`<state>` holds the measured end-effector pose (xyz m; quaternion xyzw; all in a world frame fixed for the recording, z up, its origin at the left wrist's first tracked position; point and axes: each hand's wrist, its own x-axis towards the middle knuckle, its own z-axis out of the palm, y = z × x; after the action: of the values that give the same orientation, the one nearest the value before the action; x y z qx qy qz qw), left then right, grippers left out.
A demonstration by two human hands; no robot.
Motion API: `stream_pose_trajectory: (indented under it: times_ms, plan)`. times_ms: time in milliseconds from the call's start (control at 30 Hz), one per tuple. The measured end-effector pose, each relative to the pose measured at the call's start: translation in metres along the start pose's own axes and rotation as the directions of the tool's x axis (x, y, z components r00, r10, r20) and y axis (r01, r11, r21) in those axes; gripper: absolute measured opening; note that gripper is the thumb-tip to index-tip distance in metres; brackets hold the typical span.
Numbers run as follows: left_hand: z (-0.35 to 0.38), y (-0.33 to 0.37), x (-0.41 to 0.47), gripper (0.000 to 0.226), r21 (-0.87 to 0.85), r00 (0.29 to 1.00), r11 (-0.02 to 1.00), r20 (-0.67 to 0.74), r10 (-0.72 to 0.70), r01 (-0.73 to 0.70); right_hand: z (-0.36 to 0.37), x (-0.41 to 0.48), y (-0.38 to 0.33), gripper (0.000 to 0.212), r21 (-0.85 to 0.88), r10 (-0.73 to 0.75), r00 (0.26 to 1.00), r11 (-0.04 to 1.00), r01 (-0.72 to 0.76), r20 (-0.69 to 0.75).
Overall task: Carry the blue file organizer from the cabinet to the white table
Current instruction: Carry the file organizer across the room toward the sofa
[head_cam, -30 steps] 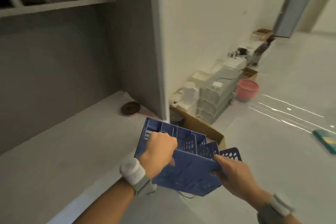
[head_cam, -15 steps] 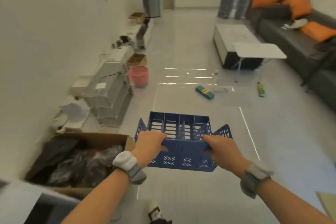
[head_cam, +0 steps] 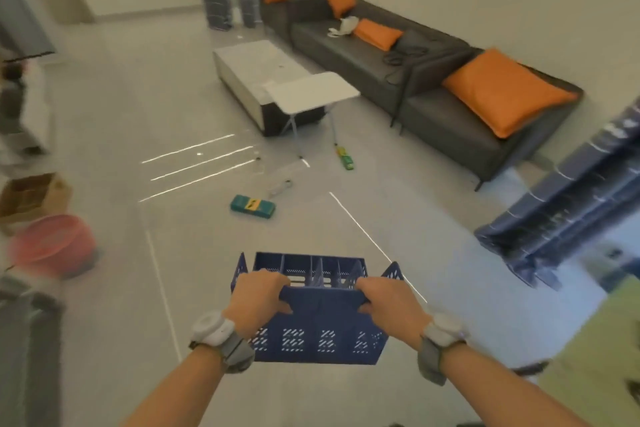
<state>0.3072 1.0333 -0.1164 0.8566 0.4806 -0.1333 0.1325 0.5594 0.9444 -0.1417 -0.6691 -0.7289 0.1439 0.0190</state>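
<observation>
I hold the blue file organizer [head_cam: 317, 326] in front of me over the floor, its slotted compartments facing up. My left hand [head_cam: 258, 298] grips its near rim on the left and my right hand [head_cam: 389, 303] grips the rim on the right. Both wrists wear grey bands. The small white folding table [head_cam: 313, 90] stands farther ahead across the floor, in front of the dark sofa, its top bare. The cabinet is out of view.
A teal box [head_cam: 252, 206], a green bottle [head_cam: 344, 158] and small clear items lie on the floor between me and the table. A low white coffee table [head_cam: 256, 62] sits behind it. A pink basin [head_cam: 52, 246] and cardboard box [head_cam: 31, 198] are left; blue curtain [head_cam: 568, 204] right.
My view has swung right from the wall and boxes toward the sofa and white table. The organizer stays in both hands, now level and held by its near rim.
</observation>
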Motion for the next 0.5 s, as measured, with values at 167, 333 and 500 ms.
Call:
stream_pose_trajectory:
  times_ms: [167, 333, 500]
  plan:
    - [-0.039, 0.018, 0.141, 0.025, 0.081, 0.979, 0.976, 0.001, 0.204, -0.203, -0.019, 0.062, 0.073, 0.019, 0.054, 0.184, 0.982, 0.982, -0.182, -0.030]
    - [-0.075, 0.048, 0.288, 0.019, 0.120, 0.951, 0.944, 0.005, 0.310, -0.308, -0.040, 0.142, 0.174, 0.022, 0.102, 0.270, 0.961, 0.959, -0.263, -0.064]
    - [-0.120, 0.067, 0.402, 0.026, 0.144, 0.952, 0.941, 0.015, 0.307, -0.306, -0.074, 0.229, 0.260, 0.022, 0.127, 0.286, 0.958, 0.951, -0.282, -0.018]
